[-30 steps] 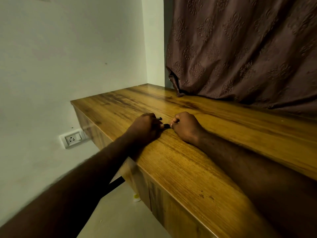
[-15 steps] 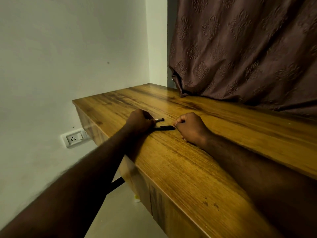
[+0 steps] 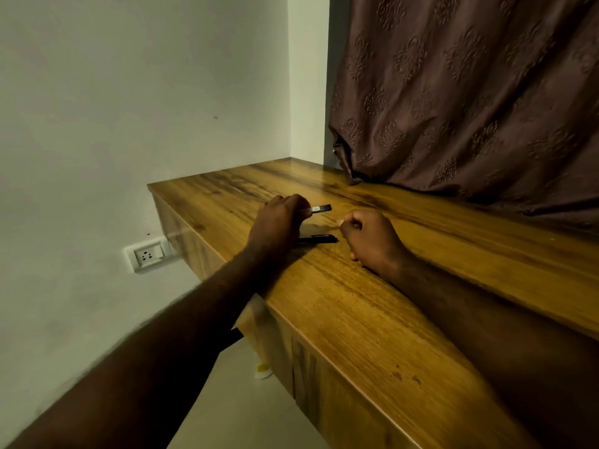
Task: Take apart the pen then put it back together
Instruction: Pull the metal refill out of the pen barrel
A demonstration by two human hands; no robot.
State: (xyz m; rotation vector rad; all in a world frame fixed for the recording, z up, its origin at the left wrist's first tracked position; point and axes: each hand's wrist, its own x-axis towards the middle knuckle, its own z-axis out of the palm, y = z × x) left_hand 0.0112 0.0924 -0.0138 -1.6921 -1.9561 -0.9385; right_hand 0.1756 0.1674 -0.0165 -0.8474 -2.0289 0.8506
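Note:
A black pen barrel (image 3: 319, 238) lies flat on the wooden table (image 3: 372, 319), between my two hands. My left hand (image 3: 278, 223) hovers just above and behind it and grips a second pen piece (image 3: 321, 209), whose silver and dark end sticks out to the right of the fingers. My right hand (image 3: 369, 236) rests on the table to the right of the barrel. Its fingers are curled into a loose fist, a small gap away from the barrel's tip. Nothing shows inside that fist.
A brown patterned curtain (image 3: 470, 102) hangs over the table's back edge. A white wall with a socket (image 3: 148, 255) stands to the left, beyond the table's left edge. Below the table's front edge is pale floor with a small yellow and white object (image 3: 262, 371).
The hands, joined on the pen a second ago, have parted. The barrel now lies alone on the table, and my left hand has carried the other piece up and away.

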